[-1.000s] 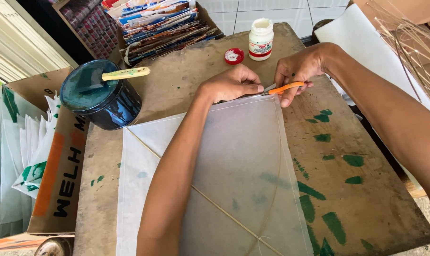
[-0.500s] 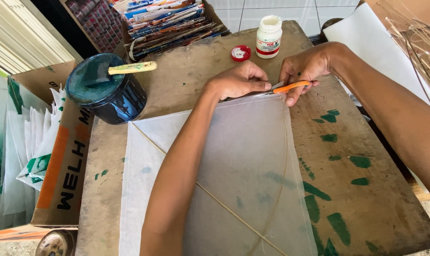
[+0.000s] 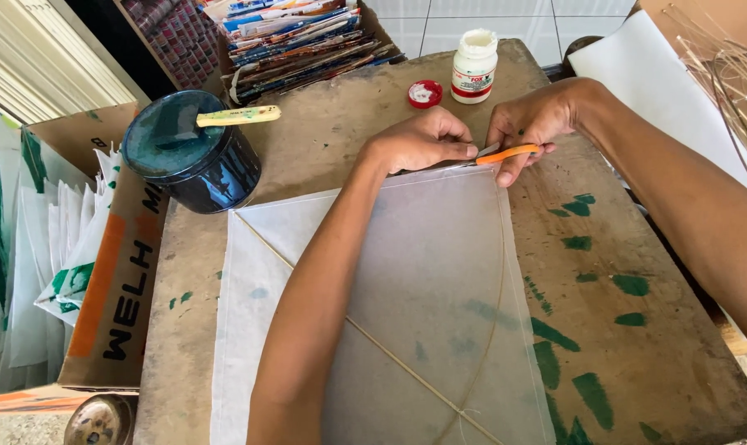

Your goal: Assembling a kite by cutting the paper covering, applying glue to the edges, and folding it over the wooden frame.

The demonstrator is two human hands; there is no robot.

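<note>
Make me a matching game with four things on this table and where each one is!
Things:
1. dark blue tin
2. red cap
3. white glue bottle
4. orange-handled cutter

Places:
A. in the right hand
B. lying just left of the bottle
C. at the far edge of the table, open
D. by the table's left edge, with a pale handle lying on top

Pairs: 1-D, 2-B, 3-C, 4-A
</note>
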